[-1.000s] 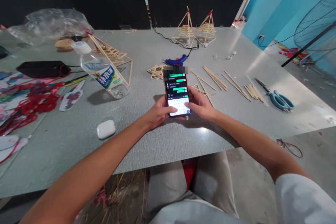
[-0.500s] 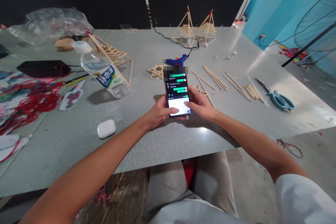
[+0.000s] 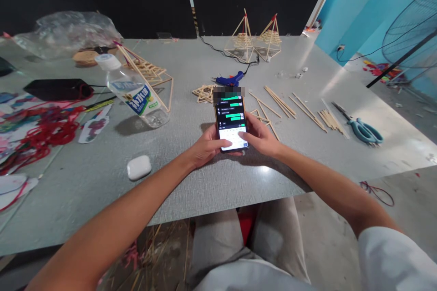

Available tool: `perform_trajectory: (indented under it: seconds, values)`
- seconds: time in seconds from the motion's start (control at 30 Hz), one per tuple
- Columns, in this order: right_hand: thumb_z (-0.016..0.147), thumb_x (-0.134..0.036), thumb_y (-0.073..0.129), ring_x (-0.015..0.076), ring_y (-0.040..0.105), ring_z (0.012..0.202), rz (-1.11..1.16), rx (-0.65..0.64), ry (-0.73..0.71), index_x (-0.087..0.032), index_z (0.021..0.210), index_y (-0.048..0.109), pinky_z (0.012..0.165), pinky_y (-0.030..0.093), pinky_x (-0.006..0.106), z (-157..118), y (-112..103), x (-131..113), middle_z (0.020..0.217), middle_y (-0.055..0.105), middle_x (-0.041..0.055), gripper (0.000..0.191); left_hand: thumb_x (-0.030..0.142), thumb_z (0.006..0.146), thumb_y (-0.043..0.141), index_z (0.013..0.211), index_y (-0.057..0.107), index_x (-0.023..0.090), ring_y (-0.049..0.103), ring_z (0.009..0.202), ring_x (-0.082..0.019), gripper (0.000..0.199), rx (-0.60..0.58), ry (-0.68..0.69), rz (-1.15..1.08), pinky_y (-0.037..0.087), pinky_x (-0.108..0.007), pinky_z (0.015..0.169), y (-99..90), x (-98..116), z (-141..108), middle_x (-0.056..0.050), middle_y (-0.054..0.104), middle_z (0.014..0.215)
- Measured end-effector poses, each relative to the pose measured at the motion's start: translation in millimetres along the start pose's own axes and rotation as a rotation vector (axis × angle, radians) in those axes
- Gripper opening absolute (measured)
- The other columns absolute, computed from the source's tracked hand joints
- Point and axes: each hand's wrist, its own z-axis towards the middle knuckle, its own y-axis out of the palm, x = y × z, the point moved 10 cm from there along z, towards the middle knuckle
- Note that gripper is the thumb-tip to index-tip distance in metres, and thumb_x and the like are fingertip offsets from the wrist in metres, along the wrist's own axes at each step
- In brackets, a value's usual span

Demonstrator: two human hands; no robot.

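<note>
left hand [image 3: 205, 148] and right hand [image 3: 262, 137] hold phone [image 3: 231, 120]

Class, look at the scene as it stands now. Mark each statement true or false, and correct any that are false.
1. The left hand and the right hand both hold the phone. True.
2. The scissors lie left of the blue glue gun. False: the scissors are to the right of the glue gun.
3. Two stick pyramids stand near the far edge of the table. True.
4. The bottle has no cap. False: a white cap is on the bottle.
5. The phone's screen is lit. True.
</note>
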Motion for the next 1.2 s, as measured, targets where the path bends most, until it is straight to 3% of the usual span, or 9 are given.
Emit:
perform_trajectory:
  seconds: [0.2, 0.4, 0.53, 0.7, 1.2]
  values:
    - [0.099, -0.065, 0.087, 0.0364, 0.075, 0.137, -0.008, -0.020, 0.008, -0.028, 0.158, 0.063, 0.120, 0.064, 0.058, -1.0, 1.8, -1.7, 0.148, 0.078, 0.0146, 0.073, 0.032, 0.073, 0.108, 0.137, 0.068, 0.020, 0.082, 0.122, -0.039, 0.077, 0.034, 0.018, 0.055, 0.078, -0.051, 0.086, -0.2, -0.1, 2.2, -0.018, 0.080, 0.141]
    - [0.097, -0.062, 0.090, 0.0380, 0.077, 0.135, -0.056, -0.031, -0.011, -0.027, 0.166, 0.057, 0.117, 0.065, 0.060, -2.7, 0.7, -3.7, 0.150, 0.076, 0.0177, 0.084, 0.028, 0.074, 0.099, 0.138, 0.070, 0.024, 0.080, 0.127, -0.041, 0.070, -0.001, -0.010, -0.023, 0.076, -0.062, 0.095, -3.4, -4.8, 1.4, -0.016, 0.080, 0.145]
    - [0.096, -0.061, 0.092, 0.0384, 0.077, 0.136, -0.052, -0.027, 0.000, -0.028, 0.166, 0.056, 0.118, 0.065, 0.061, -2.1, 1.0, -2.2, 0.151, 0.075, 0.0176, 0.086, 0.019, 0.078, 0.087, 0.139, 0.071, 0.025, 0.079, 0.131, -0.041, 0.064, -0.050, -0.017, -0.071, 0.073, -0.068, 0.105, -5.6, -7.5, 2.1, -0.014, 0.081, 0.146]
    - [0.093, -0.067, 0.094, 0.0362, 0.078, 0.133, -0.082, 0.020, -0.008, -0.027, 0.161, 0.054, 0.116, 0.068, 0.059, -1.0, 0.8, -2.1, 0.150, 0.076, 0.0171, 0.088, 0.018, 0.074, 0.079, 0.130, 0.073, 0.024, 0.076, 0.136, -0.042, 0.057, -0.030, -0.024, -0.126, 0.069, -0.073, 0.111, -9.1, -9.2, 3.9, -0.012, 0.082, 0.143]
    - [0.096, -0.061, 0.092, 0.0368, 0.077, 0.134, -0.059, 0.065, 0.003, -0.027, 0.153, 0.053, 0.120, 0.066, 0.065, -2.0, 2.8, -1.1, 0.144, 0.077, 0.0171, 0.077, 0.026, 0.076, 0.094, 0.133, 0.072, 0.023, 0.078, 0.130, -0.041, 0.061, 0.057, -0.081, -0.046, 0.072, -0.071, 0.104, -4.4, -8.8, 2.3, -0.013, 0.079, 0.144]
